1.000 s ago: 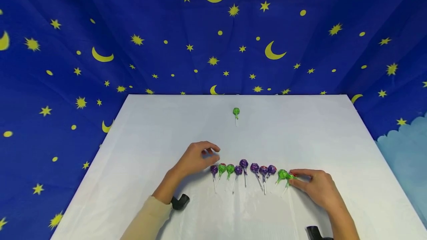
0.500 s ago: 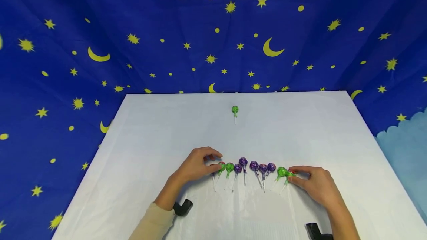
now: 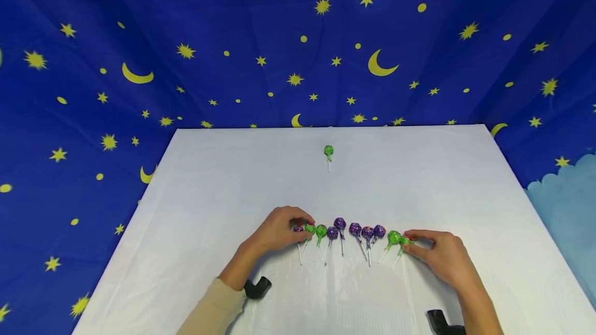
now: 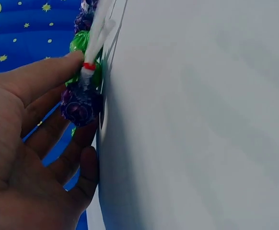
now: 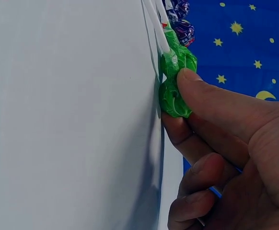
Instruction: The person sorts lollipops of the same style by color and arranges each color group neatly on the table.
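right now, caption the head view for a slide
Left hand and right hand bracketing a row of round, shiny-wrapped purple and green lollipops on a white tabletop.

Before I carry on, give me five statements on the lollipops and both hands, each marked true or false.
1. The lone lollipop near the far edge of the table is green. True.
2. The right hand pinches a purple lollipop. False: it pinches a green lollipop at the row's right end.
3. The left hand is at the row's left end. True.
4. Every lollipop in the row is green. False: the row also has purple lollipops.
5. The two hands touch each other. False: they are apart, with lollipops lying between them.
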`<action>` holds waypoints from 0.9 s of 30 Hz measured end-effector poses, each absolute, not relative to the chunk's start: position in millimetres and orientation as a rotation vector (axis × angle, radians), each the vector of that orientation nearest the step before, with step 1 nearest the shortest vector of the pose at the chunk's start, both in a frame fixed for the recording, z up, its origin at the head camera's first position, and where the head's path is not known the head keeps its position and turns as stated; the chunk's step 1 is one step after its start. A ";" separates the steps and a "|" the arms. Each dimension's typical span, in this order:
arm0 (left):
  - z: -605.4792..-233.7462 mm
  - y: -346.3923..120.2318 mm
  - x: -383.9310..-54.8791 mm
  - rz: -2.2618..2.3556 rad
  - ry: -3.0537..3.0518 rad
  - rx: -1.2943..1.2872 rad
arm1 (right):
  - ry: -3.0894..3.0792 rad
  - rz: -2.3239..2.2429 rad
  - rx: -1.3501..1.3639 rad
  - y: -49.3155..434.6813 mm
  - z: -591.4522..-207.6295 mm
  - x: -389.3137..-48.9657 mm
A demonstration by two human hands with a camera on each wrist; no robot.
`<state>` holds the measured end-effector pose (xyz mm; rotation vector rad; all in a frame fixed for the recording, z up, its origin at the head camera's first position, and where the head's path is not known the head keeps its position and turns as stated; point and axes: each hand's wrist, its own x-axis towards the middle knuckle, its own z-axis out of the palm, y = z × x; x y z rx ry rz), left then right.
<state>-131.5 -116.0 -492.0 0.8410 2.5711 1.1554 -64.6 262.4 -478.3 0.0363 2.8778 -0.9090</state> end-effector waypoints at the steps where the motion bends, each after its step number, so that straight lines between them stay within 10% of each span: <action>1: -492.1 -116.3 -131.5 1.165 2.569 0.846 | 2.878 -0.909 0.037 262.2 -478.4 -64.7; 27: -487.9 -116.6 -131.0 1.202 2.551 0.824 | 2.895 -0.917 0.055 257.9 -479.1 -60.3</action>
